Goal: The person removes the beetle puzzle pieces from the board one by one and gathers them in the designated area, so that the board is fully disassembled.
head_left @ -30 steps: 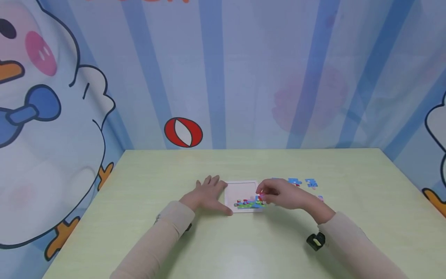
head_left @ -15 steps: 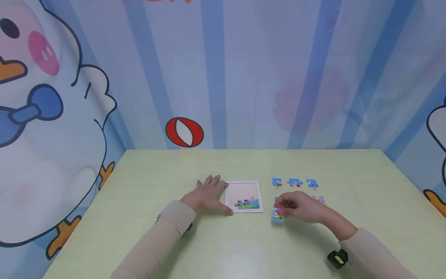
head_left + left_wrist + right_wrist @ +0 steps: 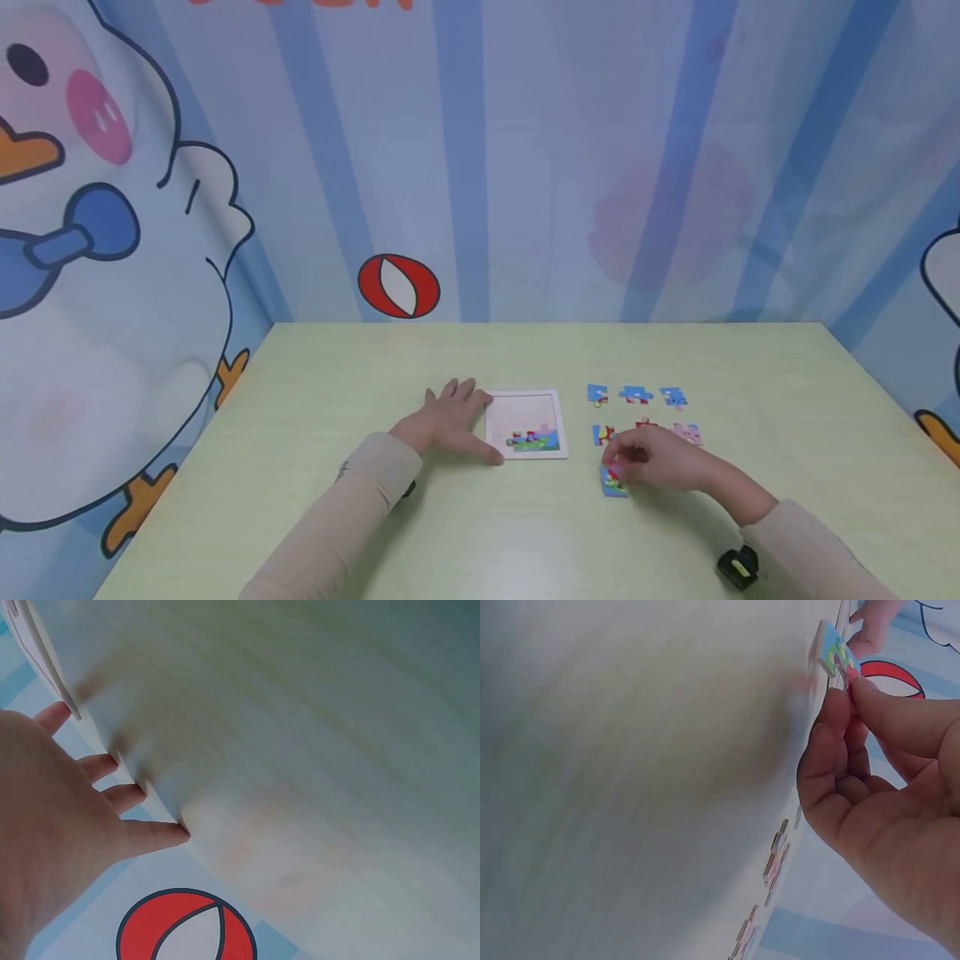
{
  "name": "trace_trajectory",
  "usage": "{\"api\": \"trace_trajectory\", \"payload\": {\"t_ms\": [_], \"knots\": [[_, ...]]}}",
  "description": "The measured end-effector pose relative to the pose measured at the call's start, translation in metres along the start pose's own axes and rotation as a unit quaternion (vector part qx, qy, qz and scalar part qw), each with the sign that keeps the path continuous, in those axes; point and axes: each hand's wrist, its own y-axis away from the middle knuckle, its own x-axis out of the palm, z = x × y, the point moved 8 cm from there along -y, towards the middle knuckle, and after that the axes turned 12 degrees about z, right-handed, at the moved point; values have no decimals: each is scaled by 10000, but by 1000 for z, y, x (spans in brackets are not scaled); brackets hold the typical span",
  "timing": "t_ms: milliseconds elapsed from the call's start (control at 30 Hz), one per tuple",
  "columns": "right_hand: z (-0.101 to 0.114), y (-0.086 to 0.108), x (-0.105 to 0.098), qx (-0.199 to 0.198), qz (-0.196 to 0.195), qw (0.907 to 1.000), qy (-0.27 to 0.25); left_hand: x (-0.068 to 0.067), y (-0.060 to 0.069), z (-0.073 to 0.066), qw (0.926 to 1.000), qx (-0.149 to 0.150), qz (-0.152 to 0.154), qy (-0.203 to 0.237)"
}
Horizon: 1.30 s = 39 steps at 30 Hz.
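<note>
A square white puzzle tray (image 3: pixel 522 408) lies on the table with joined pieces (image 3: pixel 536 440) along its near side, showing a green and blue picture. My left hand (image 3: pixel 450 421) rests at the tray's left edge, fingers spread, thumb and index finger touching its corners. To the right of the tray, my right hand (image 3: pixel 660 458) pinches a blue, green and red puzzle piece (image 3: pixel 835 651) between thumb and fingertips. In the right wrist view this piece is tilted; its upper part is hidden by the fingers in the head view.
Several loose puzzle pieces lie in two rows beyond my right hand, among them a blue one (image 3: pixel 636 394) and a pink one (image 3: pixel 687 433). The pale table (image 3: pixel 420 517) ends at a striped cloth backdrop (image 3: pixel 517 167) with cartoon prints.
My right hand has moved from the tray's right side to the right and nearer me, and now pinches a puzzle piece there. The left hand has stayed at the tray.
</note>
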Motion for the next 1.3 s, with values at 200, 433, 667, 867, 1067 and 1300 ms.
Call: {"api": "trace_trajectory", "payload": {"t_ms": [200,433,667,867,1067,1300], "knots": [[-7,-1,2,129,12,9999,101,1,-1,1,10000,18,-6,41],[-7,-2,2,91,39,9997,206,2,-2,2,10000,32,-22,50],[-8,-3,3,109,71,9991,399,1,-1,0,10000,47,1,65],[-9,-4,3,206,111,9988,426,0,1,0,10000,39,-13,33],[-5,-7,0,192,127,9987,457,-1,1,0,10000,6,13,49],[8,-16,-6,266,76,9995,170,0,0,0,10000,7,-5,10]]}}
